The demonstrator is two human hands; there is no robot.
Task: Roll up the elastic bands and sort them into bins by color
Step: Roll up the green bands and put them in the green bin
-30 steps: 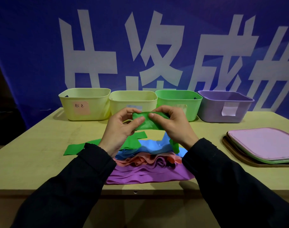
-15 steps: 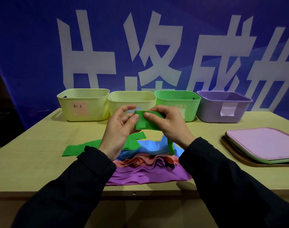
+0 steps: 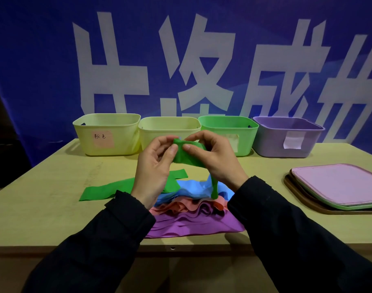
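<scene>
1. Nearest the table's front edge lies the pile of unrolled bands: a purple band (image 3: pixel 193 227) at the bottom, a pink band (image 3: pixel 180 207) over it, then a blue band (image 3: pixel 193 188). None of these is rolled, so most of the work is left.
2. Above the pile, the left hand (image 3: pixel 153 172) and the right hand (image 3: pixel 214 161) are close together, each pinching the green band (image 3: pixel 186 154) at its rolled-up end. Its loose tail (image 3: pixel 104 190) trails down and lies flat on the table (image 3: pixel 43 208) to the left, so I judge this roll to be barely begun.
3. Farthest back stand four bins: a labelled yellow bin (image 3: pixel 106 134), a second yellow bin (image 3: pixel 170 130), the green bin (image 3: pixel 229 127) and the purple bin (image 3: pixel 286 136). I cannot see inside them, so whether anything is sorted I cannot tell.
</scene>
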